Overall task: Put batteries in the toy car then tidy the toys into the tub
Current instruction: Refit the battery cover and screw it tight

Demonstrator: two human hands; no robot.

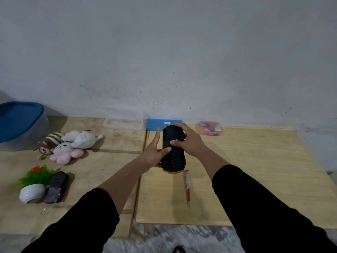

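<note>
Toy car held belly-up between left hand, fingers spread with thumb pressing the underside, and right hand clasping its far end, exposing the battery bay; screwdriver near right wrist.

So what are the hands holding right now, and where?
The toy car, upside down: left hand at its near left side, right hand over its far end.

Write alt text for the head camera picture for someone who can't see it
Both hands, left and right, hold a black and yellow toy car upside down over a wooden board, with a red screwdriver lying just beside it. To the left lie plush toys and a blue-lidded tub by the wall.
</note>
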